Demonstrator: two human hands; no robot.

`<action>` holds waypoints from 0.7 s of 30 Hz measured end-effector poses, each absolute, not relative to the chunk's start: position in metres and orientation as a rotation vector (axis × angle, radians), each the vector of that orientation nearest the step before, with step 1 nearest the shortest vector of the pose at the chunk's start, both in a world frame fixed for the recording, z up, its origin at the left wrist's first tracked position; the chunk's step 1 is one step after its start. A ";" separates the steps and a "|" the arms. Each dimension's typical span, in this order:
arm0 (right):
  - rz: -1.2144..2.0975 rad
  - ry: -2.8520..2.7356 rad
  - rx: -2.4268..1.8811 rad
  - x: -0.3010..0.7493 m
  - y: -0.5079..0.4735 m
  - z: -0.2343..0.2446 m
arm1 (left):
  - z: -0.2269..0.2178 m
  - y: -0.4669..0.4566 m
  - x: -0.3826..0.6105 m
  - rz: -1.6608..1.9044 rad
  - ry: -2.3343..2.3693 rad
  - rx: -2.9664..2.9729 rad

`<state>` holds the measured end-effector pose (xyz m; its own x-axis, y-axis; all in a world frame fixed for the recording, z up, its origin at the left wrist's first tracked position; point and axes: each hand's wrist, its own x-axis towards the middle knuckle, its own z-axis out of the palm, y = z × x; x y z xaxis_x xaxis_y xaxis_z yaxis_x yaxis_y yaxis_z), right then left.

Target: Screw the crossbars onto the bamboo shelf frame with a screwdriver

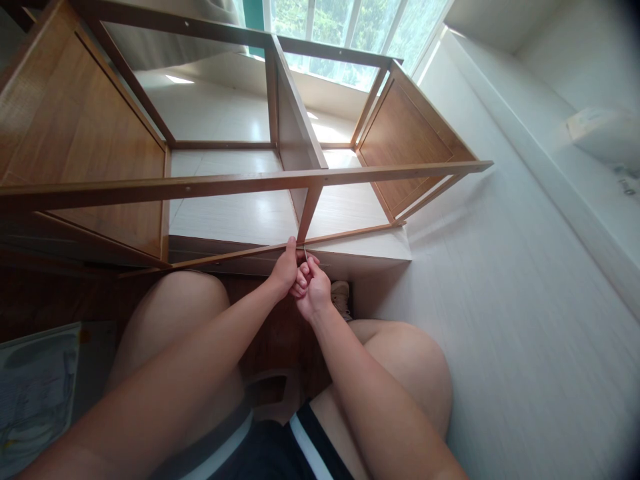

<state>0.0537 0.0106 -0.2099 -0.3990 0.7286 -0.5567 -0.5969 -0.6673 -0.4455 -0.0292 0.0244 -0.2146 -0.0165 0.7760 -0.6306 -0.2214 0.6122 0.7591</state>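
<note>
Shorts and knees: dark shorts [270, 445] with pale stripes; the left knee [185, 297] and right knee [410, 353] are spread wide, probably so both arms can reach between them.
Box at lower left: a pale-rimmed box [77, 373] holds what look like clear bags and printed paper; exact contents are too dim to tell.
Floor between the legs: a pale piece with an opening [289, 397], use unclear; a shoe [341, 297] farther on.
Right hand: the right hand [316, 293] has its grip closed in a finger pinch on a thin metal tool [306, 253], seemingly for fine control.
Left hand: the left hand [286, 272] is half curled, thumb raised by the rail, likely to steady the spot; I cannot tell whether its grip clasps anything.
Tool's place: just under the joint of the lower front rail [240, 255] and middle post [311, 210].
Wooden frame: the frame [240, 181] stands before the person, a divider panel [300, 130] splitting it into two open bays, with a left side panel [95, 127] and right side panel [407, 137].
Platform: a white platform [230, 213] shows through both bays and probably bears the frame.
Beyond: curtain [185, 50] and bright window [333, 30].
</note>
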 end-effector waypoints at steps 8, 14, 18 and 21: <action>2.141 -0.207 -0.915 0.056 0.011 -0.210 | -0.213 0.024 -0.029 0.884 1.370 0.513; 2.154 -0.193 -0.900 0.057 0.012 -0.209 | -0.211 0.024 -0.028 0.903 1.372 0.506; 2.164 -0.181 -0.902 0.057 0.012 -0.208 | -0.211 0.025 -0.029 0.910 1.370 0.508; 2.171 -0.176 -0.910 0.058 0.013 -0.207 | -0.213 0.024 -0.029 0.915 1.365 0.509</action>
